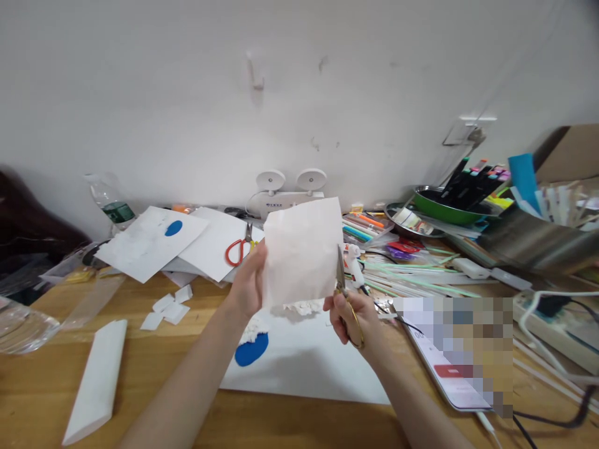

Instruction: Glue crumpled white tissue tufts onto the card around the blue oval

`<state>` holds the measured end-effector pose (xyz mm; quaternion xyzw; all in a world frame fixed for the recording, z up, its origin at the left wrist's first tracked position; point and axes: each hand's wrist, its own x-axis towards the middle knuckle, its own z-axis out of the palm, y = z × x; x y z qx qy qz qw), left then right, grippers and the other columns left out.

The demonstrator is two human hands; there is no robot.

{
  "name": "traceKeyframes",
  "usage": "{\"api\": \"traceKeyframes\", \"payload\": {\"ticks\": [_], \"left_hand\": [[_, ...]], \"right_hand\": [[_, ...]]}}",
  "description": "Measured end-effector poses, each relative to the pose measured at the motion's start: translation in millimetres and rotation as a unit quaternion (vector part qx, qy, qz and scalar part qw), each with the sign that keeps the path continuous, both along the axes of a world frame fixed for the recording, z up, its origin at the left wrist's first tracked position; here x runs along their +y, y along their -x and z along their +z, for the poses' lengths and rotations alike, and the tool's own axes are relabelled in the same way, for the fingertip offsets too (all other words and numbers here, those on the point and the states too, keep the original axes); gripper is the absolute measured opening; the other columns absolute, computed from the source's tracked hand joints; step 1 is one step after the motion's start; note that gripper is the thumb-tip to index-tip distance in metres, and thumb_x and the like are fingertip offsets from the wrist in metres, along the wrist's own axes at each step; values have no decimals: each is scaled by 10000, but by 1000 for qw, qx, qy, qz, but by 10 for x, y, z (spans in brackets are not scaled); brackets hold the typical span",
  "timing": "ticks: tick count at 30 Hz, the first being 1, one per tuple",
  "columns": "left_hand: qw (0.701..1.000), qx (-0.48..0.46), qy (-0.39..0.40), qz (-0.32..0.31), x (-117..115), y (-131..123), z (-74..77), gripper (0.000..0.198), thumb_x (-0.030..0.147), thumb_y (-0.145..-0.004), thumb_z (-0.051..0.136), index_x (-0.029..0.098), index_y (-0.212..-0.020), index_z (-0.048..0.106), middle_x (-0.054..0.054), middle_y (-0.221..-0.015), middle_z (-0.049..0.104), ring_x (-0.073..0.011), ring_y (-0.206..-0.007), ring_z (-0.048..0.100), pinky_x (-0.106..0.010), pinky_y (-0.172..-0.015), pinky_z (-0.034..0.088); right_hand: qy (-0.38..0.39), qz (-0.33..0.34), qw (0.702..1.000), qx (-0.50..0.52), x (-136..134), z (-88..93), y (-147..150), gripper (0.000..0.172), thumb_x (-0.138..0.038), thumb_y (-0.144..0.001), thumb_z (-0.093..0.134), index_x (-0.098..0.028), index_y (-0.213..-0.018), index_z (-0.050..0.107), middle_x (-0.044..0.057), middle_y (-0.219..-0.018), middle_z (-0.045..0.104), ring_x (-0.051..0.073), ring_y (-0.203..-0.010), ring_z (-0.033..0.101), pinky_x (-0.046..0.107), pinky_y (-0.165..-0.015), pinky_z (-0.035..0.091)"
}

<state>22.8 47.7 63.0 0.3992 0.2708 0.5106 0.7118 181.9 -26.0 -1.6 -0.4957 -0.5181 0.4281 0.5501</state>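
Observation:
My left hand grips the left edge of a white sheet of paper, held upright above the table. My right hand holds gold-handled scissors, their blades pointing up along the paper's right edge; whether they touch it I cannot tell. Beneath lies a larger white sheet bearing a blue oval with small white bits at its upper edge. More white crumpled bits show just below the raised paper.
Red-handled scissors lie on white sheets behind my left hand. Small white squares and a folded white paper strip are on the left. To the right are a glue gun, many thin sticks and a phone with a cable.

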Motion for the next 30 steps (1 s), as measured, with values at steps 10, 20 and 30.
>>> {"api": "traceKeyframes", "payload": {"ticks": [10,20,30], "left_hand": [[989,128,-39,65,29,23,57,311,279,-598,735,129,-858,657,-61,-845,706,-196,-812,638,-260,-700,500],[981,176,-66,43,16,64,68,339,323,-630,706,118,-894,660,-96,-872,697,-236,-837,633,-284,-685,505],[980,193,-51,-9,36,37,3,371,323,-619,712,131,-929,645,-108,-927,689,-251,-871,630,-323,-729,507]], "right_hand": [[55,14,997,52,25,-59,49,443,-583,-726,494,-167,-576,478,-83,-316,366,39,-240,270,194,-301,182],[39,44,998,26,11,-47,37,513,-613,-752,423,-189,-467,381,-48,-323,375,55,-311,300,216,-369,193],[45,19,998,31,6,-22,20,478,-612,-742,439,-191,-515,413,-50,-341,388,69,-335,322,225,-378,214]]}}
